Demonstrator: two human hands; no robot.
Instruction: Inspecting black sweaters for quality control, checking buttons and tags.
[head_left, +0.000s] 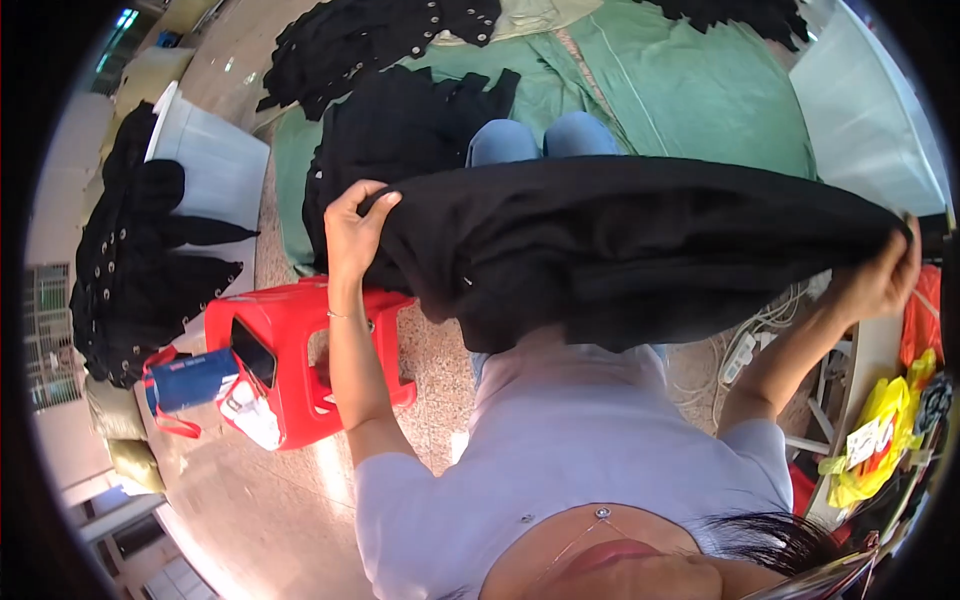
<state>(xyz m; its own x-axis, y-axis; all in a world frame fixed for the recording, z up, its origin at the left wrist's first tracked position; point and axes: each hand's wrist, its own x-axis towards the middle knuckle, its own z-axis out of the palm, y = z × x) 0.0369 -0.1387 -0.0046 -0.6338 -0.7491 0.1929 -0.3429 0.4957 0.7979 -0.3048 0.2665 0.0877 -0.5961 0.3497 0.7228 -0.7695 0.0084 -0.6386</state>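
Observation:
A black garment [620, 250] is stretched sideways across my lap, held up between both hands; its exact kind is hard to make out. My left hand [355, 228] pinches its left end between thumb and fingers. At the far right end, my right hand [885, 275] grips the other edge, its fingers partly behind the cloth. Beyond my left hand, more black clothing [390, 130] lies on a green cloth [700, 90] spread over the floor. My jeans-covered knees [545, 138] show past the garment's upper edge.
On the left stands a red plastic stool [290, 310] bearing a phone [253, 352] and a blue box-like bag [195, 381]. Black garments with metal eyelets [115, 260] hang over a white bin [215, 155]. Another white bin [870, 100], a power strip [738, 357] and a yellow plastic bag [875, 440] are at right.

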